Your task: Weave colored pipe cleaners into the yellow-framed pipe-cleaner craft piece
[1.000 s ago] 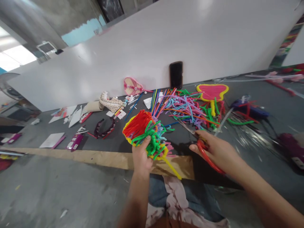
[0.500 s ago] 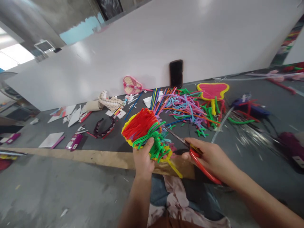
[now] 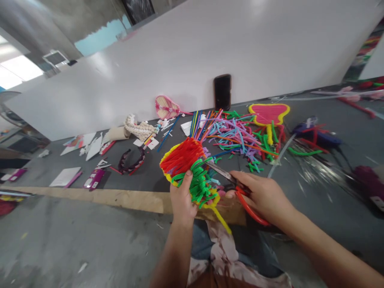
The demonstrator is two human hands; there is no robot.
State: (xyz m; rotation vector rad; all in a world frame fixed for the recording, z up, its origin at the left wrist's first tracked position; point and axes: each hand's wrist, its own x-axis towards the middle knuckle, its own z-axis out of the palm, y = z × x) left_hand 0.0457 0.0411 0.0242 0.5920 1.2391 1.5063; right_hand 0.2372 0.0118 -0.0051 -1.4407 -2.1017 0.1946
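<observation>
Head view. L hand [image 3: 181,200]: closed in a fist grip round the base of the pipe-cleaner bundle [image 3: 186,160], thumb up across the green loops. Bundle pos.: just below frame ctr, held clear of the table [image 3: 315,188], above its near edge. It has red strands on top, green loops on the 4 o'clock side, and a yellow rim with one yellow strand hanging toward 5 o'clock. R hand [image 3: 261,196]: at 3 o'clock of the bundle, fingers closed through the red handles of the scissors [image 3: 223,174]. The blades point toward 10 o'clock, tips in among the green loops; blade gap cannot be told. Loose pipe cleaners [image 3: 237,134]: mixed colours, spread on the table at 1 o'clock of the bundle, apart from it. Pink shape w/ yellow border [image 3: 268,113]: at 2 o'clock, touching that pile. Dark phone [image 3: 222,91]: upright against the white board [image 3: 210,52], approx. 12 o'clock. Dark headband [image 3: 132,160]: flat on the table at 9 o'clock, well apart from the bundle.
</observation>
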